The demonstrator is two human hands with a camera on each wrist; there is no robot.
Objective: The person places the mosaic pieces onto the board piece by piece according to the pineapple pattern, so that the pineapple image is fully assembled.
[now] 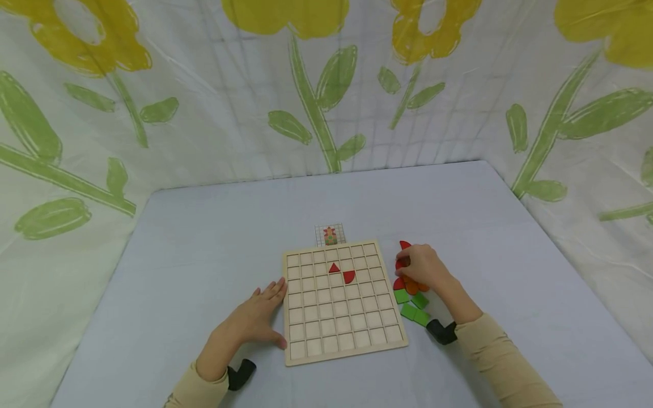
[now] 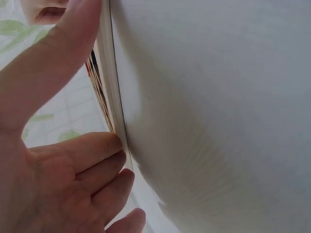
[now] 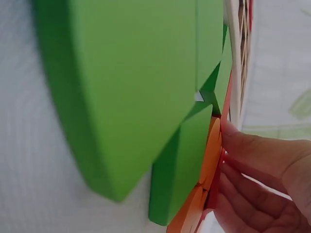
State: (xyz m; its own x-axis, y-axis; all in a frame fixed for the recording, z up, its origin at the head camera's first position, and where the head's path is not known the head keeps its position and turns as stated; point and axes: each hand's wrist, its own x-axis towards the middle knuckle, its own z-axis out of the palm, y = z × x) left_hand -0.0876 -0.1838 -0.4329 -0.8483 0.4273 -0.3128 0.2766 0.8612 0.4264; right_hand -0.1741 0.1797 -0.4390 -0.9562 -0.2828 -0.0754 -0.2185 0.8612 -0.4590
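A pale wooden grid board point(image 1: 331, 327) lies on the table, holding a red triangle point(image 1: 334, 268) and a red quarter-circle point(image 1: 349, 276) near its top. My left hand point(image 1: 258, 315) rests at the board's left edge, fingers spread and thumb lower down; the left wrist view shows the fingertips against the rim. Right of the board, my right hand point(image 1: 423, 268) pinches a red piece point(image 1: 399, 264) between thumb and fingers, its shape mostly hidden. Orange pieces point(image 1: 411, 288) lie under and beside that hand, with green pieces point(image 1: 414, 313) nearer me, large in the right wrist view.
A small gridded picture card point(image 1: 330, 235) with a coloured figure sits just beyond the board's far edge. Another red piece point(image 1: 405, 245) lies beyond my right hand. Behind the white table point(image 1: 214, 226) hangs a flower-printed curtain point(image 1: 204, 113).
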